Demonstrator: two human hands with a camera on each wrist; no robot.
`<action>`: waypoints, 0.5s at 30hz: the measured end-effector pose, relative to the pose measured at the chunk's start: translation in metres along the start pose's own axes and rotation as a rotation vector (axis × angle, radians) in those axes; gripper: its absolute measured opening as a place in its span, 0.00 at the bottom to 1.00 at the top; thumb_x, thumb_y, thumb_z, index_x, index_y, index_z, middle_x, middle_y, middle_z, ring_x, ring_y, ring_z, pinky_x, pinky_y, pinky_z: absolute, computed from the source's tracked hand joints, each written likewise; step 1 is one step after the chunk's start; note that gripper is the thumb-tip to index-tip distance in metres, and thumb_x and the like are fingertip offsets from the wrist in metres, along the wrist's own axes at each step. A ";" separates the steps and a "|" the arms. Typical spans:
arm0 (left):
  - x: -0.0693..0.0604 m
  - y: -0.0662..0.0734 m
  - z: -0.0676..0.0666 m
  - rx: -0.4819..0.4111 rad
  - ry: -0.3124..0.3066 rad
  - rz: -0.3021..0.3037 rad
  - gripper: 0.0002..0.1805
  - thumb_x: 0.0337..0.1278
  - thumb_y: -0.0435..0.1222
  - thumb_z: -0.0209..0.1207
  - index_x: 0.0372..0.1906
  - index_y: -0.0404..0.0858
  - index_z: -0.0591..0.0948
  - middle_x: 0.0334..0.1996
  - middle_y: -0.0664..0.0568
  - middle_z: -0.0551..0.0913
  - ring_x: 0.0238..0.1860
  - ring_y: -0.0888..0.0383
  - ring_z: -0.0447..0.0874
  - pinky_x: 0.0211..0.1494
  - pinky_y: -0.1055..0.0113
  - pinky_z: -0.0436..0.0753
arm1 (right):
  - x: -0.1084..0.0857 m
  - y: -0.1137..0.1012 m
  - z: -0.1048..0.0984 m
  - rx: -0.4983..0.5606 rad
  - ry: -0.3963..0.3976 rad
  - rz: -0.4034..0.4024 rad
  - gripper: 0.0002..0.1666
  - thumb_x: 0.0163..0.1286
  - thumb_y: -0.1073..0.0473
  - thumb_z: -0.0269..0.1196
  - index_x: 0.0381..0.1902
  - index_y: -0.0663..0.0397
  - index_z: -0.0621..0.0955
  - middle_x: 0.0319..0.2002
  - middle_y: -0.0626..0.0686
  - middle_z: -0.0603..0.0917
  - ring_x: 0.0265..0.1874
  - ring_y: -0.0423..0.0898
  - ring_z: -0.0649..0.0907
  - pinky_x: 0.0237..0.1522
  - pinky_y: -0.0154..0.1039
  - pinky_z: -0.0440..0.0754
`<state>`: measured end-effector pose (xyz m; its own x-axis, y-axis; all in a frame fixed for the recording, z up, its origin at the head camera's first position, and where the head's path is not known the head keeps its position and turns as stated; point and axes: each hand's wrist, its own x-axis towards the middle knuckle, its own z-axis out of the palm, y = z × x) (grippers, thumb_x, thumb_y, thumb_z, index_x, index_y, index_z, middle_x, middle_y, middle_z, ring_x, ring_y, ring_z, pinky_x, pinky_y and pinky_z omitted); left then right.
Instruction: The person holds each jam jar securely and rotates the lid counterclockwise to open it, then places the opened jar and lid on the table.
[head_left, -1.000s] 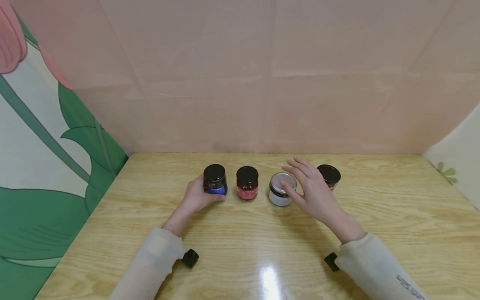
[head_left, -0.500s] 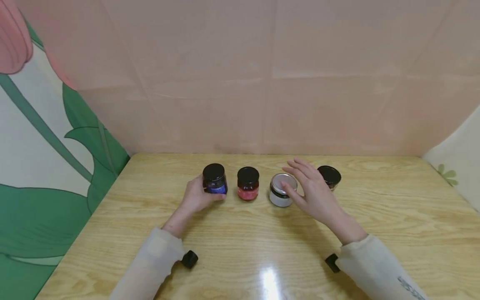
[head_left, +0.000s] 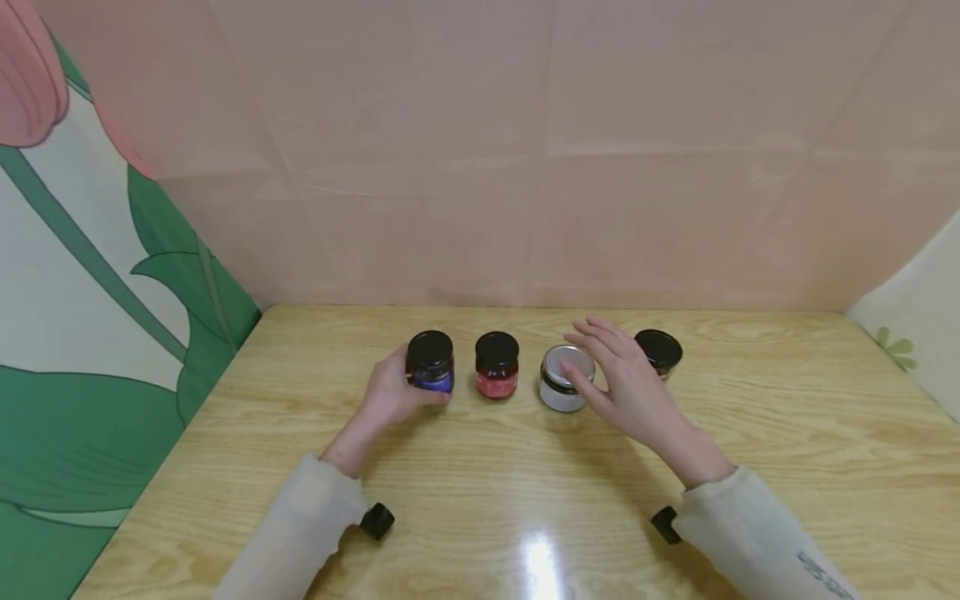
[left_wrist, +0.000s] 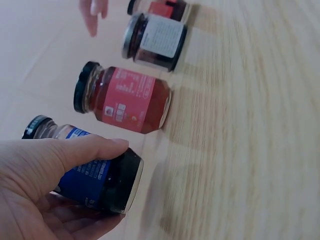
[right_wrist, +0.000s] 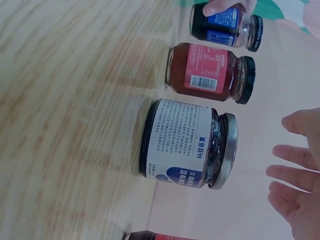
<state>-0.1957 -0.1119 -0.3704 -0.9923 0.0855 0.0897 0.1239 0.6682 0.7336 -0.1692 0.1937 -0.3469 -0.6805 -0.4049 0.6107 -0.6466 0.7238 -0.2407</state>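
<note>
My left hand (head_left: 390, 390) grips a glass jar with a blue label (left_wrist: 87, 177) and black lid, thumb across its front and fingers behind. Whether its base touches the table I cannot tell. To its right stands a jar with a pink label (head_left: 496, 383) and black lid, upright and untouched. Further right is a jar with a white label (right_wrist: 177, 140) and silver lid. Above and beside that lid hangs my right hand (head_left: 626, 387), fingers spread and relaxed, apart from the jar in the right wrist view. It partly hides another black-lidded jar (head_left: 660, 348) with a red label.
The jars stand in a row along the back of a wood-grain table (head_left: 480, 475). Behind it rises a pink-beige wall covering (head_left: 480, 167). Green leaf and flower print (head_left: 75, 433) lines the left side. A small black device (head_left: 377, 522) sits at the left cuff.
The blue-labelled jar in my left hand has shifted very slightly down and toward the right. My right hand stays in place, and the other jars have not moved.
</note>
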 end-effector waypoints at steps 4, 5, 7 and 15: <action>-0.005 0.003 0.000 0.012 -0.016 -0.014 0.38 0.31 0.35 0.78 0.54 0.33 0.72 0.51 0.38 0.81 0.55 0.41 0.78 0.60 0.49 0.75 | -0.001 -0.002 0.000 0.006 0.003 -0.008 0.23 0.61 0.61 0.66 0.53 0.65 0.79 0.57 0.65 0.78 0.63 0.64 0.71 0.62 0.66 0.63; -0.007 0.005 0.000 0.015 -0.019 -0.010 0.37 0.31 0.35 0.78 0.52 0.34 0.72 0.50 0.39 0.81 0.54 0.42 0.79 0.60 0.49 0.75 | -0.001 -0.002 0.000 0.006 0.004 -0.010 0.23 0.61 0.61 0.66 0.53 0.65 0.79 0.57 0.65 0.78 0.62 0.64 0.71 0.61 0.67 0.63; -0.009 0.007 0.000 0.015 -0.024 0.002 0.37 0.30 0.35 0.78 0.51 0.34 0.72 0.49 0.39 0.82 0.53 0.42 0.79 0.59 0.49 0.75 | -0.002 -0.003 0.001 0.001 0.008 -0.019 0.23 0.60 0.61 0.67 0.53 0.64 0.79 0.57 0.65 0.78 0.62 0.64 0.71 0.62 0.67 0.63; -0.020 0.017 0.002 0.040 -0.043 0.067 0.36 0.29 0.36 0.79 0.50 0.36 0.73 0.47 0.42 0.83 0.52 0.44 0.80 0.57 0.49 0.77 | -0.003 -0.007 0.001 0.006 0.027 -0.071 0.24 0.57 0.63 0.68 0.52 0.65 0.79 0.56 0.63 0.79 0.60 0.60 0.74 0.59 0.60 0.69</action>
<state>-0.1742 -0.1014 -0.3611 -0.9809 0.1622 0.1075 0.1905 0.6891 0.6992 -0.1629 0.1893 -0.3480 -0.6233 -0.4401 0.6464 -0.6952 0.6903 -0.2004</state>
